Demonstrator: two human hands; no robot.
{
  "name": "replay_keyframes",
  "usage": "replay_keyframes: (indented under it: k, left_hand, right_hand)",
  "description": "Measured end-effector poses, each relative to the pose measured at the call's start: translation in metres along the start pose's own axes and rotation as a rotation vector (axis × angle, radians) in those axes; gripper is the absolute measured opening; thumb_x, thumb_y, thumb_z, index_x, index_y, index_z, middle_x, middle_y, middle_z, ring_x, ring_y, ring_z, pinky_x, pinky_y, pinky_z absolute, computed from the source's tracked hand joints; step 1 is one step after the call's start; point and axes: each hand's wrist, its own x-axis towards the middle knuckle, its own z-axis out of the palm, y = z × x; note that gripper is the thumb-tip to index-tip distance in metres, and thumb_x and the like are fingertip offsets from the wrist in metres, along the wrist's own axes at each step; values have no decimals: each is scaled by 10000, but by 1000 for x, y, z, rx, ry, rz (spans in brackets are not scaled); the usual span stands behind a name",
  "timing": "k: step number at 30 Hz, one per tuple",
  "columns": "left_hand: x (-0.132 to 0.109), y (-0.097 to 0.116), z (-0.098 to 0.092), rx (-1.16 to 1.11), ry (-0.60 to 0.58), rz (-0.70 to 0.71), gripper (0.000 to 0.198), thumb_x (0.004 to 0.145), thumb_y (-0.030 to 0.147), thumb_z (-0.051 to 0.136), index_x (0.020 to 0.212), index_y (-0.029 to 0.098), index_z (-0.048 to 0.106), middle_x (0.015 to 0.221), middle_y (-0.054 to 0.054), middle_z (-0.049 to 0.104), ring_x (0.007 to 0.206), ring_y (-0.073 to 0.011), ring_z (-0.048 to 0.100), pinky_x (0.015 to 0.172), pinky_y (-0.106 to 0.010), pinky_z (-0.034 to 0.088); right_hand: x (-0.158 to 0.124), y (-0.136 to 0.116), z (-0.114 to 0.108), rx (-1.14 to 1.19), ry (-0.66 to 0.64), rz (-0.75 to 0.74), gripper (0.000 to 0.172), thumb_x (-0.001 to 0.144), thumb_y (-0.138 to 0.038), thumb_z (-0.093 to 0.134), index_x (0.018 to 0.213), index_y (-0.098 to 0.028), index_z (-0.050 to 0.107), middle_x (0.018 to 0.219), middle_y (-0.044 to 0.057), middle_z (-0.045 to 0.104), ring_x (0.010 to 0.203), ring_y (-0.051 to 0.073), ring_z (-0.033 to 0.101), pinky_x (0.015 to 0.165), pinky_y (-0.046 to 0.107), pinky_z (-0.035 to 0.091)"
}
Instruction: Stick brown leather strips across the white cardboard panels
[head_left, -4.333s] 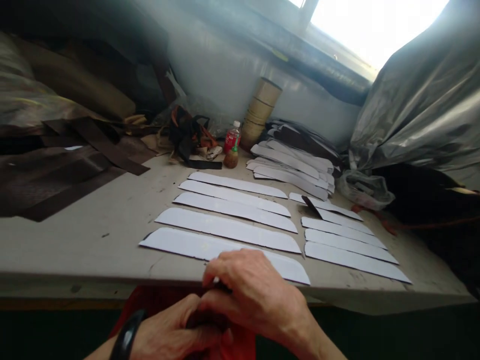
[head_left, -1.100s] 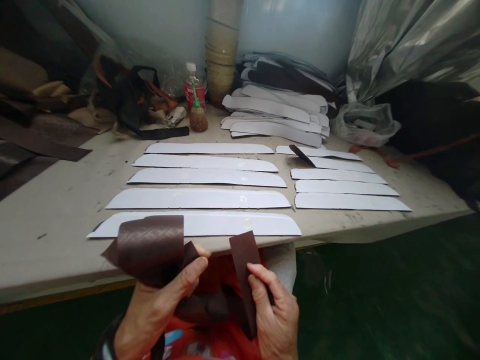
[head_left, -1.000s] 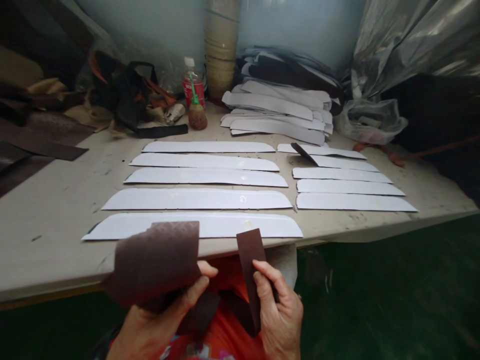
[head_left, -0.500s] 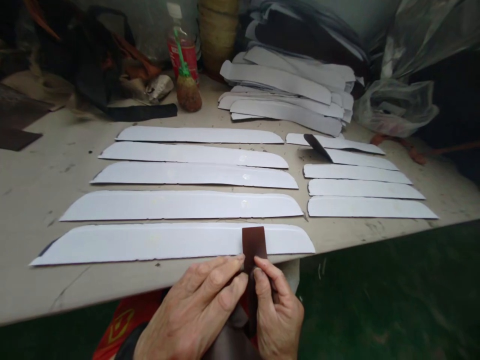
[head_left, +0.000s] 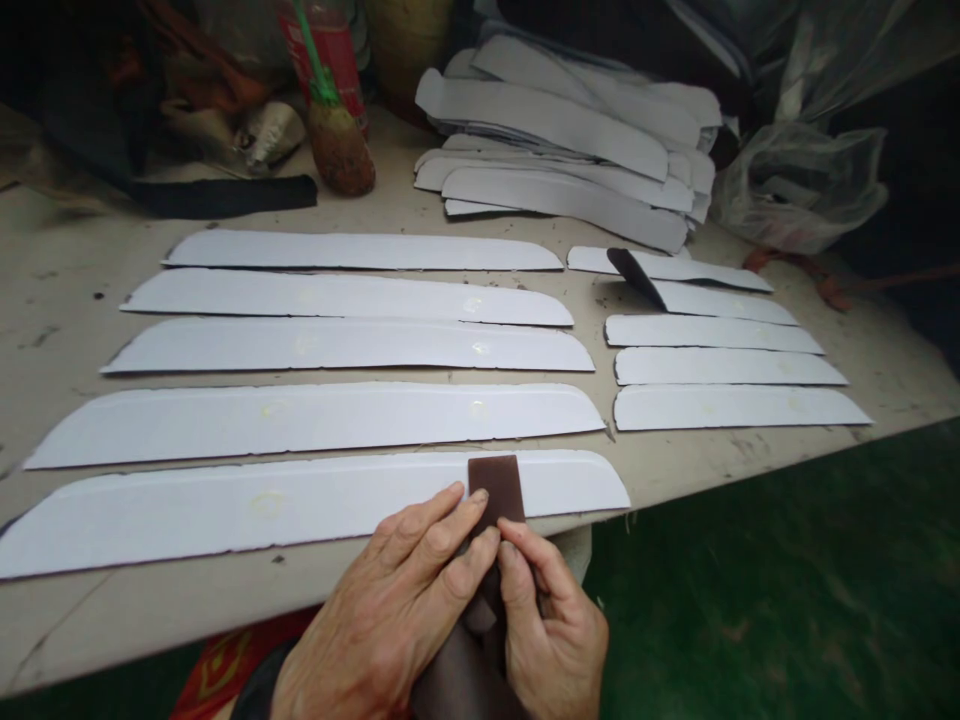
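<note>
My right grip [head_left: 556, 625] pinches the brown strip [head_left: 496, 484], its end over the nearest white piece [head_left: 165, 512] on the tabletop [head_left: 67, 270]; my left grip [head_left: 386, 600] touches the strip, clasp unclear. I seem to be positioning that end; the next move likely calls for steady alignment.

pale, dark-spotted table [head_left: 52, 265] | green floor [head_left: 757, 570] below | light dimmer toward back

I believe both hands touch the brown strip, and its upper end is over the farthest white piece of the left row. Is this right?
Not quite: the head view shows the brown strip's end over the nearest white piece of that row. The left hand and right hand do touch the strip.
</note>
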Motion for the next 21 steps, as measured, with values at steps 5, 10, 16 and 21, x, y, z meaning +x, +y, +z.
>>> replay_keyframes:
  k: [5, 10, 16, 21]
  left_hand:
    - [-2, 0, 1, 26, -6, -6, 477, 935, 213, 340, 1401, 222, 440, 1440, -70, 476, 1384, -228, 341, 1069, -341, 424]
    - [0, -1, -1, 19, -56, -20, 464, 942, 233, 359, 1397, 213, 444, 1469, -51, 440, 1390, -218, 318, 1067, -315, 417]
    - [-1, -2, 1, 29, -33, -15, 475, 962, 272, 315, 1422, 205, 411, 1507, -50, 378, 1400, -216, 292, 1084, -306, 364]
    - [0, -1, 1, 34, -40, -31, 486, 965, 265, 309, 1442, 206, 376, 1484, -60, 412, 1383, -218, 318, 1081, -318, 364]
  right_hand:
    - [2, -5, 0, 21, 3, 58, 196, 853, -269, 616, 951, -202, 771, 921, 52, 765, 807, 192, 744, 723, 184, 585]
    - [3, -6, -1, 34, -2, 112, 198, 844, -288, 628, 942, -200, 775, 927, 60, 763, 813, 201, 744, 724, 200, 592]
    - [2, -4, -1, 44, -17, 158, 207, 852, -306, 624, 970, -217, 770, 960, 50, 761, 849, 185, 738, 756, 178, 576]
    - [2, -10, 3, 58, 20, 225, 206, 841, -325, 637, 942, -209, 774, 943, 51, 765, 843, 186, 738, 756, 188, 579]
